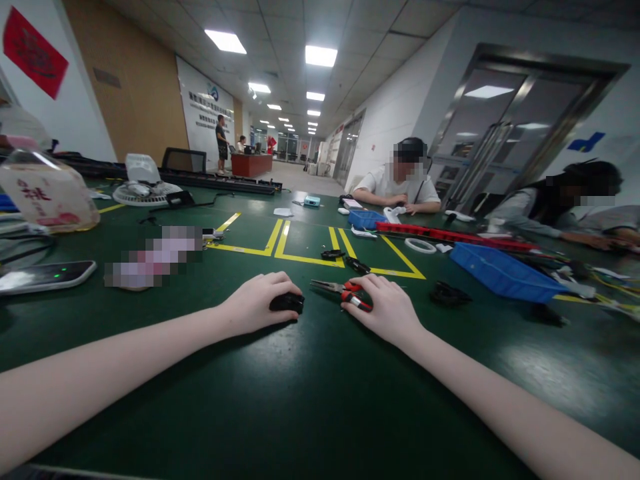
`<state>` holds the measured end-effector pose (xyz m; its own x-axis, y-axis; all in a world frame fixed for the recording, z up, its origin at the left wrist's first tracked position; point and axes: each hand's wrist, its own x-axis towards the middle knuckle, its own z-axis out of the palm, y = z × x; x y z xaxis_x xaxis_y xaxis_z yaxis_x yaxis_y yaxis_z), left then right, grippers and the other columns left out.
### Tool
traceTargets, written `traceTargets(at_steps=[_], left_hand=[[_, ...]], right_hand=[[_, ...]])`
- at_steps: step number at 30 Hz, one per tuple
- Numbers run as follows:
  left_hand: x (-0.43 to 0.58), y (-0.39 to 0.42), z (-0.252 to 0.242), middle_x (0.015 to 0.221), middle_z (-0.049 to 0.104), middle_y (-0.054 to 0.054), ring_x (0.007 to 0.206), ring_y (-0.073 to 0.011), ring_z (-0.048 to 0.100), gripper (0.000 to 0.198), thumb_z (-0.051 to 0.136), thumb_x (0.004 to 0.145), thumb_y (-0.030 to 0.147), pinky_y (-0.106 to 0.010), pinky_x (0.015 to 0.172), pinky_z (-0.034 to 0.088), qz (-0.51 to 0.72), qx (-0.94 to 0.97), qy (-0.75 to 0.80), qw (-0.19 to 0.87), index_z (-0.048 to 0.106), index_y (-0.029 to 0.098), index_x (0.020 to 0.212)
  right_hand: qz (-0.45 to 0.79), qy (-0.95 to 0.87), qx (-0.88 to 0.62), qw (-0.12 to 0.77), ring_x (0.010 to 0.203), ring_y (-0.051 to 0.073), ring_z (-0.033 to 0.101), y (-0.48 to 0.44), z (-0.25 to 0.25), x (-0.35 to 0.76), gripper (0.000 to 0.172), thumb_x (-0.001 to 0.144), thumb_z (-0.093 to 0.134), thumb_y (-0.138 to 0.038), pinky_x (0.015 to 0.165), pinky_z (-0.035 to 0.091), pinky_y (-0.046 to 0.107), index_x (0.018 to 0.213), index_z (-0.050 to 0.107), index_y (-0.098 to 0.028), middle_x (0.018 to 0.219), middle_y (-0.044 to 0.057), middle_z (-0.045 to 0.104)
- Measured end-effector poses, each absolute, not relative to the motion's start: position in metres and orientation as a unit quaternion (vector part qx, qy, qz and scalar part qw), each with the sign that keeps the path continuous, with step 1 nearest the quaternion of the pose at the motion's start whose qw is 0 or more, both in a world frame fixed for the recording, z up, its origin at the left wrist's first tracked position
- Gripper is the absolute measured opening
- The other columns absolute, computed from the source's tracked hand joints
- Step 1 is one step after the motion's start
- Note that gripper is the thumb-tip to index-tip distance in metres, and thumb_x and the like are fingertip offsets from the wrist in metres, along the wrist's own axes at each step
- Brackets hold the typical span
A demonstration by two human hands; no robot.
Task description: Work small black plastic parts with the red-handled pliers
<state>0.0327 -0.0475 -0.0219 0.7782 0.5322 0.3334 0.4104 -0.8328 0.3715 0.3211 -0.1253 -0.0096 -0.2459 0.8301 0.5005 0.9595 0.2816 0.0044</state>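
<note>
My left hand (264, 298) is closed around a small black object (287, 303) on the green tabletop (310, 387); its rounded form looks like a computer mouse, but its details are dark. Just across from it, my right hand (387, 308) grips long-nose pliers (356, 296) by their red and black handles. The metal jaws point left toward the black object, with a small gap between the two. Behind the pliers lie two black pieces (358, 265) (332, 254), near the yellow tape lines (310, 260).
At right sit a blue tray (505, 272), a black cable bundle (449, 293) and a red strip (450, 235). A phone (47, 276), a drink bottle (47, 187) and a white fan (145, 183) stand left. Co-workers (400, 177) sit across the table and at right.
</note>
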Motion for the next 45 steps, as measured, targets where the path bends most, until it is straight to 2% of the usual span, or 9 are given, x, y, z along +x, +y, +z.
traceTargets(at_steps=[5, 14, 19, 25, 29, 37, 41, 45], left_hand=[[0.031, -0.047, -0.021, 0.115, 0.061, -0.006, 0.104, -0.0225, 0.059, 0.036, 0.056, 0.095, 0.048, -0.036, 0.090, 0.048, 0.192, 0.936, 0.244, 0.165, 0.066, 0.027, 0.124], [0.032, -0.047, -0.019, 0.112, 0.063, -0.008, 0.102, -0.0216, 0.059, 0.042, 0.036, 0.104, 0.043, -0.036, 0.091, 0.046, 0.197, 0.935, 0.241, 0.168, 0.071, 0.022, 0.114], [0.032, -0.046, -0.021, 0.116, 0.062, -0.008, 0.105, -0.0229, 0.059, 0.030, 0.050, 0.099, 0.037, -0.038, 0.094, 0.046, 0.198, 0.937, 0.247, 0.150, 0.066, 0.021, 0.118], [0.033, -0.046, -0.020, 0.103, 0.064, -0.005, 0.096, -0.0200, 0.059, 0.018, 0.053, 0.096, 0.033, -0.034, 0.086, 0.048, 0.207, 0.934, 0.243, 0.161, 0.066, 0.020, 0.097], [0.033, -0.047, -0.020, 0.094, 0.065, -0.003, 0.088, -0.0191, 0.060, 0.016, 0.053, 0.094, 0.033, -0.031, 0.076, 0.046, 0.215, 0.925, 0.268, 0.161, 0.062, 0.019, 0.091], [0.031, -0.049, -0.019, 0.095, 0.068, -0.003, 0.082, -0.0190, 0.064, 0.025, 0.046, 0.097, 0.042, -0.028, 0.066, 0.045, 0.225, 0.905, 0.312, 0.180, 0.057, 0.020, 0.102], [0.030, -0.050, -0.018, 0.108, 0.066, -0.006, 0.090, -0.0213, 0.064, 0.038, 0.054, 0.093, 0.047, -0.032, 0.075, 0.049, 0.203, 0.919, 0.281, 0.185, 0.055, 0.021, 0.122], [0.030, -0.050, -0.019, 0.113, 0.064, -0.006, 0.101, -0.0236, 0.062, 0.041, 0.061, 0.089, 0.042, -0.035, 0.085, 0.050, 0.189, 0.934, 0.247, 0.177, 0.055, 0.022, 0.125]], right_hand=[[-0.123, -0.765, -0.601, 0.195, 0.093, 0.026, 0.065, -0.120, -0.012, 0.327, 0.035, 0.085, 0.064, -0.050, 0.075, 0.049, 0.039, 0.107, 0.066, -0.024, 0.103, 0.007, 0.071], [-0.092, -0.767, -0.603, 0.198, 0.094, 0.026, 0.065, -0.116, -0.014, 0.330, 0.034, 0.086, 0.062, -0.051, 0.076, 0.048, 0.040, 0.105, 0.067, -0.023, 0.101, 0.006, 0.071], [-0.106, -0.765, -0.597, 0.215, 0.102, 0.030, 0.063, -0.116, -0.013, 0.331, 0.035, 0.085, 0.063, -0.050, 0.082, 0.046, 0.044, 0.108, 0.066, -0.023, 0.107, 0.009, 0.071], [-0.123, -0.769, -0.578, 0.244, 0.110, 0.032, 0.061, -0.121, -0.007, 0.327, 0.030, 0.089, 0.060, -0.045, 0.092, 0.044, 0.049, 0.108, 0.064, -0.022, 0.111, 0.011, 0.069], [-0.134, -0.779, -0.555, 0.258, 0.111, 0.030, 0.060, -0.125, -0.005, 0.322, 0.027, 0.091, 0.057, -0.039, 0.093, 0.043, 0.047, 0.111, 0.063, -0.022, 0.113, 0.010, 0.069], [-0.135, -0.810, -0.510, 0.256, 0.107, 0.026, 0.062, -0.127, -0.006, 0.318, 0.021, 0.091, 0.057, -0.032, 0.093, 0.042, 0.044, 0.109, 0.062, -0.023, 0.112, 0.008, 0.070], [-0.129, -0.817, -0.503, 0.251, 0.106, 0.026, 0.062, -0.126, -0.007, 0.319, 0.021, 0.090, 0.057, -0.032, 0.093, 0.041, 0.044, 0.108, 0.062, -0.023, 0.111, 0.008, 0.069], [-0.124, -0.821, -0.499, 0.249, 0.104, 0.026, 0.062, -0.126, -0.008, 0.319, 0.020, 0.090, 0.057, -0.030, 0.093, 0.042, 0.044, 0.108, 0.061, -0.023, 0.110, 0.008, 0.069]])
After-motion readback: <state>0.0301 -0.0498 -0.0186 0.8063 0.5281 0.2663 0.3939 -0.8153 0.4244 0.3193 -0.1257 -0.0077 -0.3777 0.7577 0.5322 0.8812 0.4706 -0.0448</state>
